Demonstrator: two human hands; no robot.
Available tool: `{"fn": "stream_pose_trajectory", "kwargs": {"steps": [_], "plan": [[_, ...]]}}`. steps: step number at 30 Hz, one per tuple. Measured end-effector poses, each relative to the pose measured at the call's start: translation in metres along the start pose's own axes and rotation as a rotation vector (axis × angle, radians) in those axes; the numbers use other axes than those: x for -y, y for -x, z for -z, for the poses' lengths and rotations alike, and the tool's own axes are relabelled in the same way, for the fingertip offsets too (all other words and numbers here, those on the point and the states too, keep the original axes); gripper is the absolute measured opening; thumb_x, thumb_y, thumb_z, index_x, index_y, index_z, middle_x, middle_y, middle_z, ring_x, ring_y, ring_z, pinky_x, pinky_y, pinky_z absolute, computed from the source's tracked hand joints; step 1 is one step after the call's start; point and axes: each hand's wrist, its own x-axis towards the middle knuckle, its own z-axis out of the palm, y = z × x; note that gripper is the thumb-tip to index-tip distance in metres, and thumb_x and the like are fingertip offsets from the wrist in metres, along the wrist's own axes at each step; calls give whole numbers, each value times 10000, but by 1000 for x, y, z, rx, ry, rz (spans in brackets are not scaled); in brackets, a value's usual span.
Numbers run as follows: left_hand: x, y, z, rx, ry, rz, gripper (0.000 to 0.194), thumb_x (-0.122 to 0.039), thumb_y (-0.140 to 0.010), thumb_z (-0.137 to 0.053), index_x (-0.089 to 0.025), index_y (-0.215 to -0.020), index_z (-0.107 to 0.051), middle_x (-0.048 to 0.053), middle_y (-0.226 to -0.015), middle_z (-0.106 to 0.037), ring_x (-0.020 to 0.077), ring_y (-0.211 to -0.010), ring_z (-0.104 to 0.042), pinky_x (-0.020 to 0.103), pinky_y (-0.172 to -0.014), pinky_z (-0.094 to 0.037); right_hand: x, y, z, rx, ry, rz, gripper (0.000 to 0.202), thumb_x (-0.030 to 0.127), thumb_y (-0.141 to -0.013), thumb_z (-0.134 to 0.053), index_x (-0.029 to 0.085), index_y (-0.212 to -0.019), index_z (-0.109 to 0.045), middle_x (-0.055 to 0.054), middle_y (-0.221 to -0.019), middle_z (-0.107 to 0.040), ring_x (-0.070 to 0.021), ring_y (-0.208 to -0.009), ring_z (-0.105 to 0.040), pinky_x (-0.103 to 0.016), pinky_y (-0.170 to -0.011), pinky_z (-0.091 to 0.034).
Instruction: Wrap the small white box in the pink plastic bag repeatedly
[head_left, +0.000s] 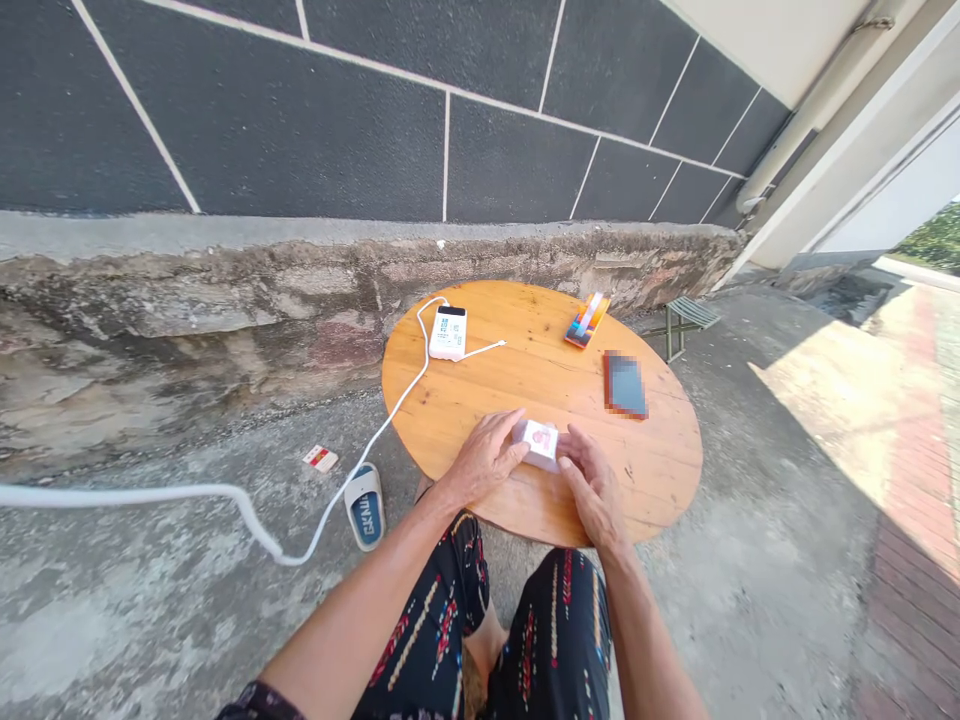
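A small stack of white playing cards (540, 440) with a reddish figure on its top face lies at the near middle of the round wooden table. My left hand (487, 455) grips the stack's left side, thumb at the near corner and fingers at the far one. From the other side, my right hand (592, 480) has its thumb and fingers curled at the right edge of the stack. Both hands rest low over the tabletop, and the cards' lower sides are partly hidden by the fingers.
On the wooden table (525, 375) are a white power device (448, 334) with cables, a colourful box (587, 321) with a pale band, and a blurred-out phone (625, 385). A slipper (365, 508) and a red-and-white packet (321, 458) lie on the ground. A folding stool (690, 315) stands behind, right.
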Motion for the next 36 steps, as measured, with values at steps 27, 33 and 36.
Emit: {"fn": "stream_pose_trajectory", "kwargs": {"steps": [27,33,36], "plan": [[-1,-1,0,-13,28,6,423,-289,-893,-494,-204,-1307,-467,70,-1299,-546,215,-1209,-476,386,-1053,-372,65,-44,-8,137,1113,468,228,218,-906,-462,194,-818,-670,-125,-1291,-535,-290,-1086,-536,-458,-905,-387],[1,-1,-1,-28,21,-19,397,-257,-881,-512,-195,-1272,-496,67,-1270,-565,214,-1185,-487,386,-1041,-377,63,-47,-8,95,1031,444,178,180,-871,-478,177,-797,-639,-131,-1234,-578,-253,-1061,-573,-416,-895,-409],[1,-1,-1,-30,22,-28,391,-245,-871,-525,-191,-1258,-508,64,-1252,-576,213,-1164,-499,381,-1033,-383,63,-49,-8,91,1000,434,163,157,-853,-476,175,-788,-624,-131,-1219,-586,-245,-1068,-579,-396,-886,-414]]}}
